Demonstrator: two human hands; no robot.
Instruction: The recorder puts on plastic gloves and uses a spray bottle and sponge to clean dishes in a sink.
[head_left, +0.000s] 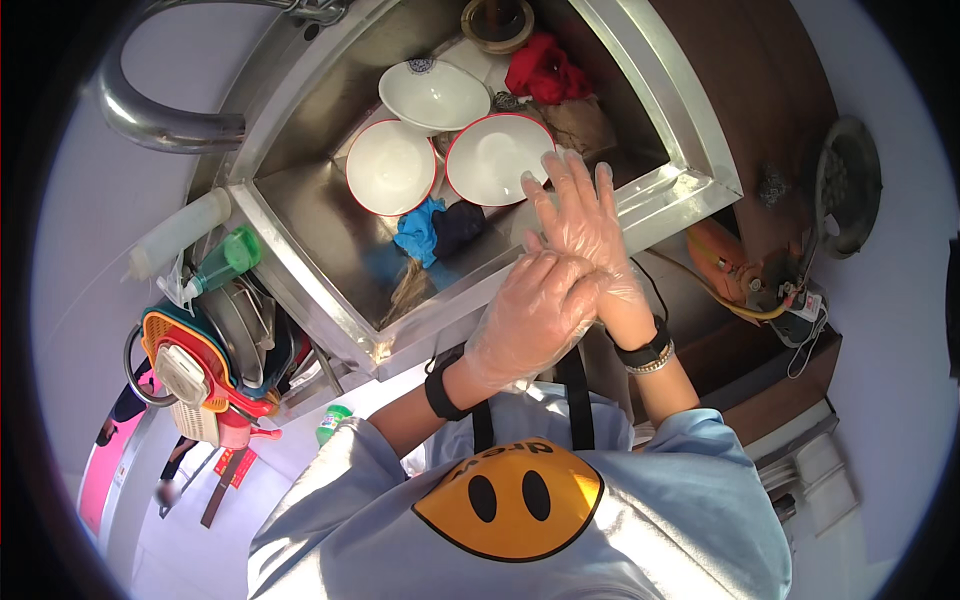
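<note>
Thin clear plastic gloves cover both my hands, which meet above the front rim of a stainless steel sink (442, 315). My left hand (529, 311) has its fingers curled over the base of my right hand, gripping the right plastic glove (589, 232) there. My right hand (585, 217) points toward the sink with its fingers extended and apart, holding nothing. Its fingertips overlap the edge of a red-rimmed white bowl (499, 159) in view; contact cannot be told. Another red-rimmed bowl (390, 166) and a white bowl with a blue motif (435, 94) sit close by in the sink.
Blue cloth (418, 231), red cloth (546, 69) and a round brownish vessel (497, 22) are in the sink. A curved metal faucet (165, 127) rises at left. Stacked baskets (180, 360) and a green bottle (229, 259) stand beside it. A yellow hose (739, 304) runs at right.
</note>
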